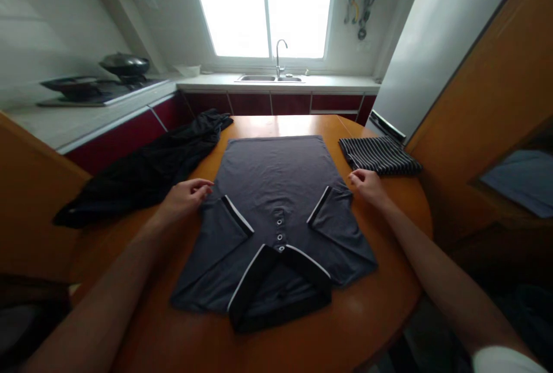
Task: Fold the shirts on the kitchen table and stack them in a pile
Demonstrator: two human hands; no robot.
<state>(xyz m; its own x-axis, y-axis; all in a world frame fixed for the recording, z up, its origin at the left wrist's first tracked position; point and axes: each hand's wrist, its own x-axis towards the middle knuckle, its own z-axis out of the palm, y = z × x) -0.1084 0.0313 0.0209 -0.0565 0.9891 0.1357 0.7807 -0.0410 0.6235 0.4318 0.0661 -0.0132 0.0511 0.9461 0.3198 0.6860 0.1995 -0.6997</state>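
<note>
A dark grey polo shirt [280, 177] lies flat on the wooden table, its collar toward me and its hem toward the window. Both short sleeves, with white-edged black cuffs, are folded inward over the body. Several pale buttons run down the placket below the black collar. Beside the shirt's left edge is my left hand [189, 195], its fingers loosely bent and the fingertips close to the fabric. My right hand [367, 184] is at the opposite edge, fingers slightly curled just above the folded sleeve. No cloth shows between the fingers of either hand.
On the table's left side lies a crumpled black garment [151, 168]. A folded striped cloth [379, 155] sits at the right, close to my right hand. Beyond the wooden table [298, 124] are a counter with a sink [259, 78], a stove with pans, and a fridge [415, 45].
</note>
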